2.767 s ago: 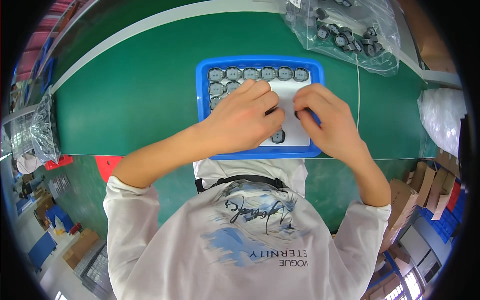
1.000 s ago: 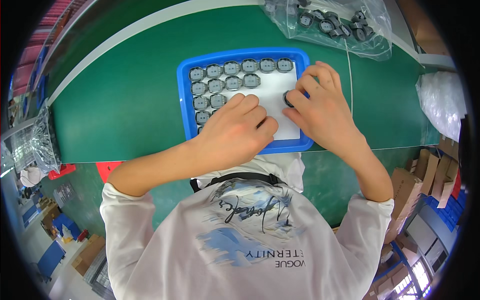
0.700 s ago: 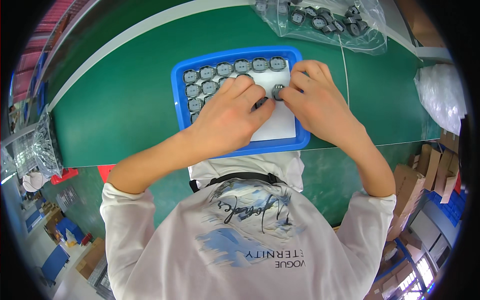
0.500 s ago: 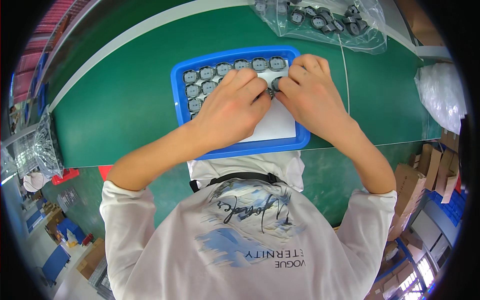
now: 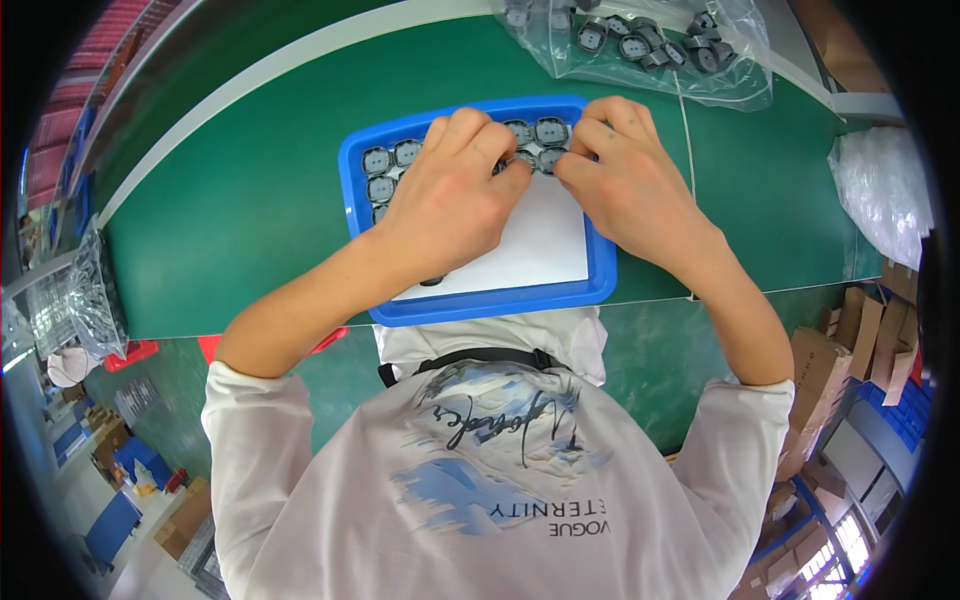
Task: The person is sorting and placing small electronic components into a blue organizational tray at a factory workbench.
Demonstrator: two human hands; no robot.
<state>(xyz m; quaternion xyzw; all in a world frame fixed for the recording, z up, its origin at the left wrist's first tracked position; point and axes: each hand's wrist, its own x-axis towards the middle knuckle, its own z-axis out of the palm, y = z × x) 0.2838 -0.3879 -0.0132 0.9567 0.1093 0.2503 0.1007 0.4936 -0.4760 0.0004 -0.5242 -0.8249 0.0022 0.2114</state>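
Roughly a third thru by the look: top rows of blue tray (image 5: 480, 305) on green bench (image 5: 230, 200) filled w/ grey round parts (image 5: 379, 161), white floor mostly bare; left hand (image 5: 452, 200) & right hand (image 5: 625, 185) pinching one part (image 5: 540, 160) at 2nd row; more in clear bag (image 5: 650, 45) beyond.

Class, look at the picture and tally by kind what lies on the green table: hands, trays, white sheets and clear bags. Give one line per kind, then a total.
Hands: 2, the left hand and the right hand
Blue tray: 1
White sheet in the tray: 1
Clear bag of small grey parts: 1
Total: 5
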